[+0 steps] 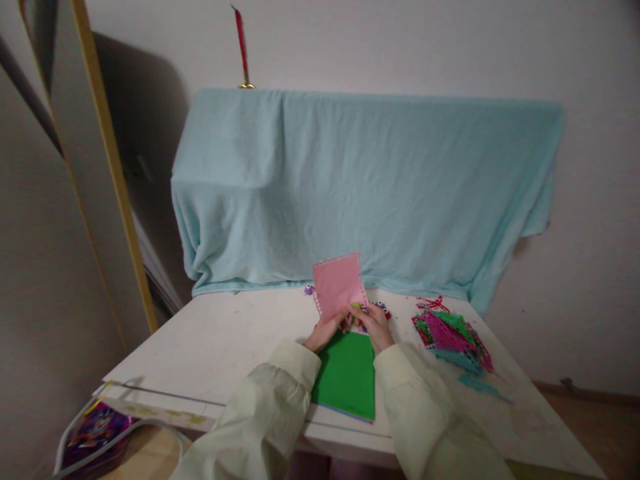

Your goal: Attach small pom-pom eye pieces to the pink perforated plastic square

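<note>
A pink sheet (338, 285) with punched edges is held upright above the table (210, 347), gripped at its lower edge by both hands. The left hand (326, 332) is closed on the lower left corner, the right hand (376, 325) on the lower right part, where something small and green shows at the fingertips; what it is cannot be told. The hands lie close together, just below the sheet, and both arms are covered by cream sleeves (280, 400).

Directly beneath the hands, a green pad (347, 377) lies flat on the table, reaching to its near edge between the sleeves. To the right of the right hand, near but apart, a heap of punched scraps (453, 333) in pink, green and blue is piled. Small purple and red bits (309, 289) are seen behind the sheet.

The table is white and scuffed. Behind it, a bulky shape is draped with a light blue cloth (360, 187) against a pale wall. A wooden strip (107, 153) leans at the left, and a bag (95, 430) of coloured things sits below the table's left corner.
</note>
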`<move>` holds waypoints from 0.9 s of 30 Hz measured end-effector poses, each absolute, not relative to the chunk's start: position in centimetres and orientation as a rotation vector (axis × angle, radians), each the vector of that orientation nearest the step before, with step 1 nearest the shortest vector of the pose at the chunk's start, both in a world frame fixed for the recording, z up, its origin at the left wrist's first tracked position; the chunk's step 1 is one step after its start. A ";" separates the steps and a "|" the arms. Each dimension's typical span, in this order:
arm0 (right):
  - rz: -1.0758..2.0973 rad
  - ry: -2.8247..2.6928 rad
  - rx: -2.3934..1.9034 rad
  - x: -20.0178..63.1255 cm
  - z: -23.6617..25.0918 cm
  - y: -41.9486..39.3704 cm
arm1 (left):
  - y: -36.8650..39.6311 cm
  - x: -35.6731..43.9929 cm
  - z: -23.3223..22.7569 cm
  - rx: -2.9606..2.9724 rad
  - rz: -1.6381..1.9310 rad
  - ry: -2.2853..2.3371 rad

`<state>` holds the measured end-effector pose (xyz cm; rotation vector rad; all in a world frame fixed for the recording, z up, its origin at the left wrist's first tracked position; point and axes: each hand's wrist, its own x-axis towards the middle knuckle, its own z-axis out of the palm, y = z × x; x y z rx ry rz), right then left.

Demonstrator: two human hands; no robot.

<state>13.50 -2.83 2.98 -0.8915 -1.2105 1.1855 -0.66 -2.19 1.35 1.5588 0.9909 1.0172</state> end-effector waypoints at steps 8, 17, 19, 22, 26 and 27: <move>1.161 -1.122 -0.959 13.7 2.4 -2.5 | -2.4 -0.3 2.0 1.537 1.037 0.911; 1.027 -1.138 -0.989 14.4 3.0 -2.3 | -2.0 -0.6 2.6 1.424 1.245 1.037; 1.037 -1.155 -1.004 14.4 3.0 -2.2 | -2.0 -0.6 2.6 1.407 1.206 1.025; 1.045 -1.183 -1.013 14.3 2.9 -2.2 | -2.1 -0.4 2.5 1.416 1.187 1.012; 1.076 -1.198 -1.020 14.0 3.1 -2.4 | -2.1 -0.4 2.4 1.419 1.263 1.019; 1.096 -1.202 -1.013 14.0 3.1 -2.5 | -2.1 -0.4 2.3 1.420 1.281 1.031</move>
